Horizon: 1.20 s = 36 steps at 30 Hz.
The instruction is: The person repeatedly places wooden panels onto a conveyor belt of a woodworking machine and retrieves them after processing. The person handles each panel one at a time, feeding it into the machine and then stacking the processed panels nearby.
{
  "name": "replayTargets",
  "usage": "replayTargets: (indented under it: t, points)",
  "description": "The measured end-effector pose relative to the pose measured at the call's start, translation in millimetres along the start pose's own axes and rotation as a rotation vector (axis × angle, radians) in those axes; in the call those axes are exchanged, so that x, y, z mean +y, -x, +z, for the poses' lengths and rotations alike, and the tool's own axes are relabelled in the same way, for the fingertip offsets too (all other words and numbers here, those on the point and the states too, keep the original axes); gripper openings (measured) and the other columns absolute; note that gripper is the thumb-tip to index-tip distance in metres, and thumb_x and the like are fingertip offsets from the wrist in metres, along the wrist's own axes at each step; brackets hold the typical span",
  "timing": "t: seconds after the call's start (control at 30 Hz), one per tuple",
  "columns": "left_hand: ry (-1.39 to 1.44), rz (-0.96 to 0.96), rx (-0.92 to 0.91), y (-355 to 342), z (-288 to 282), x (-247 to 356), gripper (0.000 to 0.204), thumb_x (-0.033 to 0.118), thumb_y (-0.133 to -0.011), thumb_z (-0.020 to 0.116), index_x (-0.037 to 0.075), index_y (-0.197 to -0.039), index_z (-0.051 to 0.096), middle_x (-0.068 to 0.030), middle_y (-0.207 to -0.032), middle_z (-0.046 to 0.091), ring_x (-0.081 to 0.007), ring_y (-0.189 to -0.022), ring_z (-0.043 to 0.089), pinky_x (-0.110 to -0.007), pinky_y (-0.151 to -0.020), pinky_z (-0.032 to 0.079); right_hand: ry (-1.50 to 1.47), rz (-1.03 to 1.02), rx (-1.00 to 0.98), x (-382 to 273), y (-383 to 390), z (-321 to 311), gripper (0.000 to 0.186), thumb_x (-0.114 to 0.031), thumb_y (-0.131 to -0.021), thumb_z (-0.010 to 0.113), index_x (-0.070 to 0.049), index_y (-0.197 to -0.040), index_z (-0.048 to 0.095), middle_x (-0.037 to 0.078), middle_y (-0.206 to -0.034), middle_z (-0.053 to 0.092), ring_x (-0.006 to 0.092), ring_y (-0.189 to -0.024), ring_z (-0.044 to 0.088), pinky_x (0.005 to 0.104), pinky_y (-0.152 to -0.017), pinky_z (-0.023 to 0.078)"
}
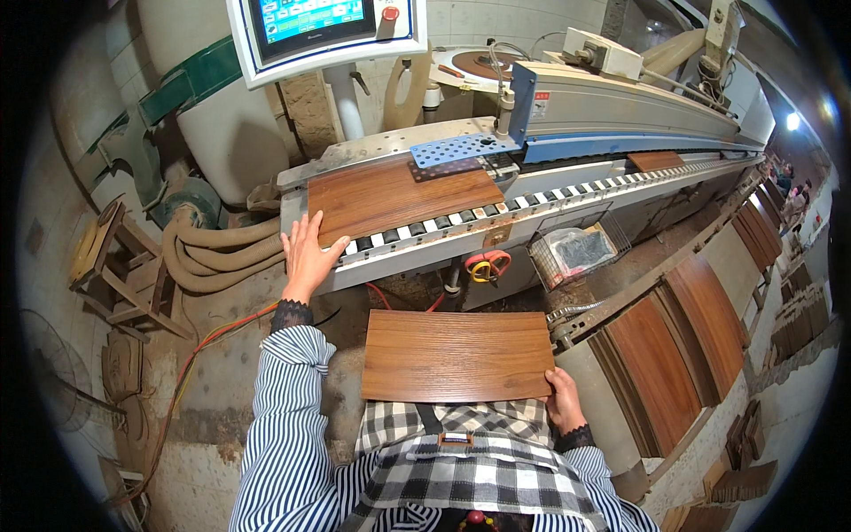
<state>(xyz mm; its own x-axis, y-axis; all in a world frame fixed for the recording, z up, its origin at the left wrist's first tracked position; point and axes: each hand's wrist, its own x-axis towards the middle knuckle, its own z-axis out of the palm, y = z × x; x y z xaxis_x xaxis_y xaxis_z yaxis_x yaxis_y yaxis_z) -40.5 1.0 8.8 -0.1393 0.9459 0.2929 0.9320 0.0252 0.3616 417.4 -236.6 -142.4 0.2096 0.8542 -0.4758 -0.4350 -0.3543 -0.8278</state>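
Note:
A brown wood-grain panel [381, 202] lies flat on the infeed end of a long machine, its far right part under a blue perforated plate [454, 149]. My left hand [307, 253] rests against this panel's near left corner, fingers spread and gripping nothing. Close to my body, a second wood-grain panel [456, 355] is held level in front of my checked apron. My right hand [564, 401] grips its right edge near the lower corner, with the thumb on top and the other fingers partly hidden.
A roller track [465, 215] runs along the machine's near side, carrying another panel [656, 160] further down. Stacked panels [651, 372] stand at right beside a wire basket [581, 250]. Hoses [222, 257] and a wooden stool [133, 270] are at left; a control screen [315, 22] hangs above.

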Motion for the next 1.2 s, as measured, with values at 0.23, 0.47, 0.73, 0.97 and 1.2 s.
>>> replayTargets:
  t: [0.23,0.47,0.73,0.97,1.2]
  points:
    - [0.022,-0.002,0.006,1.9,-1.7,0.8,0.079,0.054,-0.083,0.064,0.010,-0.145,0.040,-0.0206,-0.152,0.032,-0.0351,-0.144,0.022,-0.051,-0.118,0.007,-0.011,-0.007,-0.002,-0.1,0.3,1.0,0.021,-0.017,-0.095,0.054,-0.004,-0.112,0.058,0.005,-0.098,0.065,0.0166,-0.084,0.064,0.0351,-0.071,0.057]
    - [0.025,0.020,0.000,0.2,1.9,-3.7,0.080,0.056,-0.083,0.064,0.011,-0.145,0.040,-0.0224,-0.152,0.031,-0.0371,-0.143,0.022,-0.053,-0.117,0.006,-0.008,-0.006,0.001,-2.5,3.3,3.9,0.021,-0.017,-0.095,0.055,-0.005,-0.112,0.058,0.004,-0.098,0.064,0.0156,-0.084,0.064,0.0341,-0.071,0.057]
    - [0.110,0.049,-0.056,-2.2,-6.1,-12.0,0.076,0.049,-0.084,0.064,0.010,-0.144,0.040,-0.0221,-0.152,0.030,-0.0379,-0.143,0.022,-0.052,-0.117,0.008,-0.014,-0.015,0.008,2.6,-1.7,-0.3,0.020,-0.018,-0.096,0.054,-0.005,-0.111,0.058,0.005,-0.099,0.065,0.0155,-0.082,0.065,0.0333,-0.069,0.056]
    - [0.203,0.115,-0.065,2.7,-11.8,-34.4,0.064,0.041,-0.088,0.063,0.010,-0.141,0.045,-0.0187,-0.150,0.037,-0.0327,-0.143,0.027,-0.050,-0.117,0.011,-0.014,-0.015,-0.009,4.0,-2.5,-2.0,0.021,-0.018,-0.096,0.054,-0.006,-0.112,0.058,0.004,-0.099,0.065,0.0149,-0.082,0.064,0.0322,-0.067,0.055]
    - [0.203,0.109,-0.035,6.5,-10.7,-37.0,0.056,0.036,-0.089,0.063,0.010,-0.137,0.050,-0.0141,-0.146,0.044,-0.0294,-0.142,0.030,-0.051,-0.117,0.011,-0.007,-0.007,-0.003,2.5,-1.5,-1.2,0.020,-0.018,-0.096,0.054,-0.006,-0.112,0.058,0.003,-0.098,0.065,0.0146,-0.084,0.064,0.0335,-0.070,0.056]
